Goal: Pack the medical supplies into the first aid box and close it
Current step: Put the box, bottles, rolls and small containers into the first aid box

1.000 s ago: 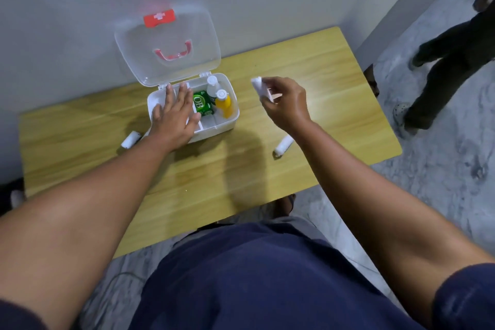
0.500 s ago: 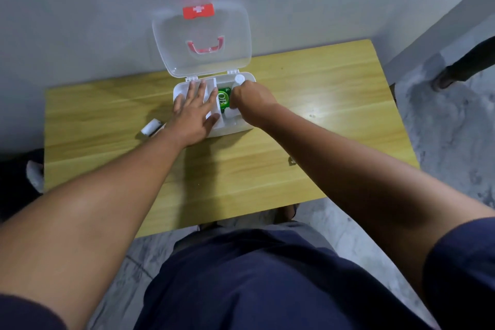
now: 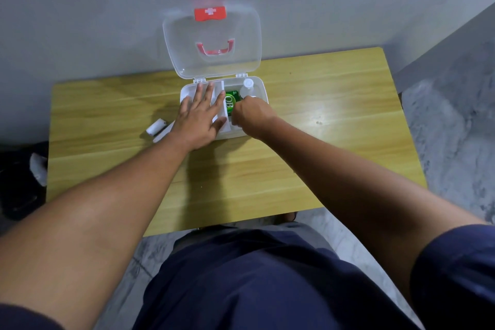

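1. First aid box [image 3: 264, 92] sits on the wooden table [image 3: 334, 147], at the far edge by the wall.
2. Clear lid [image 3: 211, 35] is open and stands upright at the back, with the red latch [image 3: 210, 13] on top and the red handle [image 3: 215, 49] at mid lid.
3. Left hand [image 3: 199, 118] lies flat, fingers straight and spread, over the box's left compartment. It grips nothing.
4. Right hand [image 3: 250, 115] is curled, knuckles up, down in the box's right side. Can't tell if it holds anything, as the fingers hide it.
5. Green packet [image 3: 229, 102] is inside the box, between the two hands.
6. Clear bottle with white cap [image 3: 247, 87] is at the back right of the box, just beyond the right hand.
7. White roll [image 3: 155, 126] lies on the table left of the box, outside it, beside the left wrist.
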